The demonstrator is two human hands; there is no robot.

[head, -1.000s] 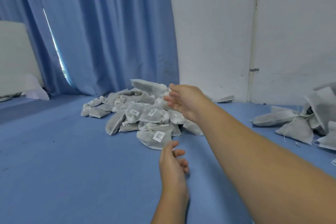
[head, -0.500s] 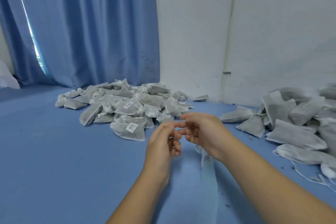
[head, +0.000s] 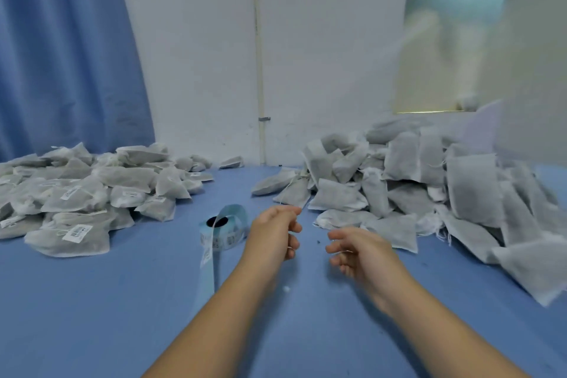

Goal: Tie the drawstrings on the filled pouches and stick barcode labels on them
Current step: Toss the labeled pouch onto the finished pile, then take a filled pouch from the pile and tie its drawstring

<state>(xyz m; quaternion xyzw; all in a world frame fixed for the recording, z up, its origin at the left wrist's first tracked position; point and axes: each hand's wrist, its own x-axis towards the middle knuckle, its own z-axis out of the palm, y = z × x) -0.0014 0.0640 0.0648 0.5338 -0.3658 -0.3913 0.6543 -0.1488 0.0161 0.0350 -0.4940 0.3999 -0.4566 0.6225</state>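
Both hands hover above the middle of the blue worktop (head: pixel 92 316), a short gap between them, arms reaching in from the near edge. The left hand (head: pixel 271 232) is loosely curled, thumb and forefinger stretched forward, and nothing shows in its grip. The right hand (head: pixel 360 250) is likewise half-curled with its palm turned toward the left one; it too holds nothing that can be made out (both are a little blurred, so a thin thread would be hard to see).

Just beside the left hand, on its left, the roll of barcode labels (head: pixel 223 230) stands on edge on the worktop. A loose strip (head: pixel 208 270) trails from it toward the near edge.

Along the left side of the worktop, back toward the far edge, lies a pile of labelled pouches (head: pixel 122 175), grey-white and filled. The nearest pouch (head: pixel 92 244) lies flat with a barcode label (head: pixel 76 232) face up. Several others behind it carry white labels too.

On the right side a bigger heap of unlabelled pouches (head: pixel 429 190) spreads from the far edge down to the right edge. At its left fringe one pouch (head: pixel 291 193) lies with its drawstring gathered at the neck, near the left hand's fingertips but apart from them.

Behind the worktop rises a white wall (head: pixel 199 55) with a thin vertical pipe (head: pixel 259 55). A blue curtain (head: pixel 61 55) hangs at the left, and a bright window (head: pixel 445 55) sits upper right.
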